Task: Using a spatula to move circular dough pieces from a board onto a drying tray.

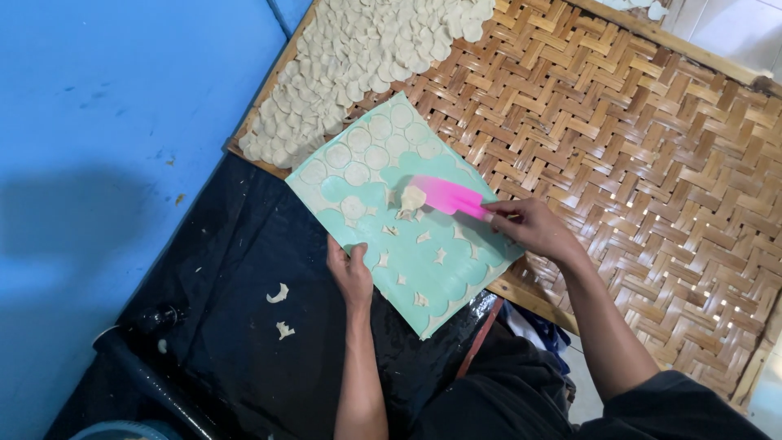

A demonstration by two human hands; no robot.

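Both bare forearms reach forward from dark sleeves. The left hand (350, 273) lies palm down, wrist straight, thumb spread to the right and fingers (336, 248) curled in a pinching grip. The right hand (533, 228) is turned leftward, its fingers (498, 210) closed together in a tight hold, with the elbow bent outward.

My left hand (352, 273) is gripping the board's (456, 269) near edge; my right hand (531, 228) is holding the scraper (448, 196) on it, dough rounds (358, 49) lying behind on the woven tray (635, 163).
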